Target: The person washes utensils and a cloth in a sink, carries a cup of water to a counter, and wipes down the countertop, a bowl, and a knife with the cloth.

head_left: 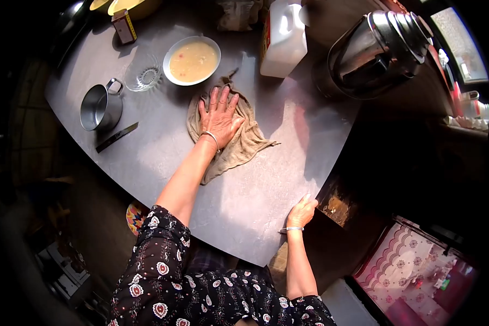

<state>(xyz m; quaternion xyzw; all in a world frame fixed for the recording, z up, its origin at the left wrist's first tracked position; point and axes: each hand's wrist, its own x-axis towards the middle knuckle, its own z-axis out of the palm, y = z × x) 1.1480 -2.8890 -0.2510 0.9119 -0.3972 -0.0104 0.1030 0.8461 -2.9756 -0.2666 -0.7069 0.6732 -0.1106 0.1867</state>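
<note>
My left hand (219,120) lies flat with spread fingers on a crumpled brown cloth (243,142), pressing it onto the grey tabletop (239,209). Just beyond the fingertips stands a white bowl (166,64) of pale yellow, soupy food (192,61). At the table's right edge, near the front corner, my right hand (303,211) is closed around the rim, its fingertips partly hidden. Left of the cloth are a steel mug (101,108), a dark knife-like strip (117,137) and a clear glass dish (145,75).
A white plastic jug (286,41) and a large steel container (376,54) stand at the back right. At the back left are a small box (124,27) and yellow bowls (136,7). A patterned pink cloth (402,261) shows at lower right.
</note>
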